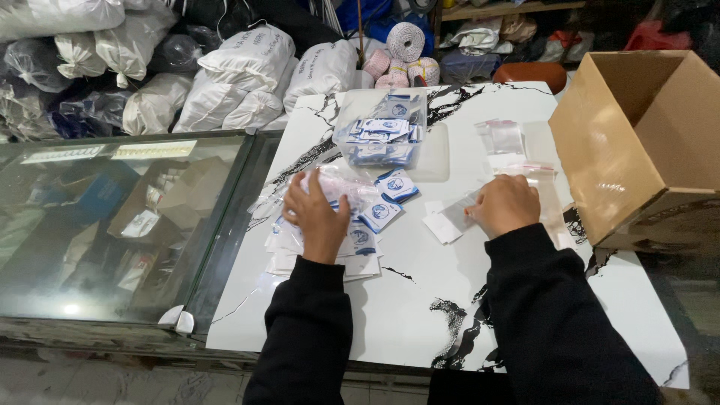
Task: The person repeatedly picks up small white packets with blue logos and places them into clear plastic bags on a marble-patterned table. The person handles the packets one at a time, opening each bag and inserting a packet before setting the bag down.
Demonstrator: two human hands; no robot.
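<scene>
My left hand [318,217] rests palm down on a loose pile of small white and blue packets [375,214] spread on the white marble table [405,315]. My right hand [506,204] has its fingers curled on a small clear plastic bag [459,214] with a white card [441,228] at its left end. A clear bag full of the same blue and white packets [379,135] lies farther back. Several empty clear bags [504,139] lie beyond my right hand.
An open cardboard box [637,142] stands at the table's right edge. A glass display counter [112,225] adjoins the table on the left. White and clear sacks [247,75] and rolls of string [405,41] are piled behind.
</scene>
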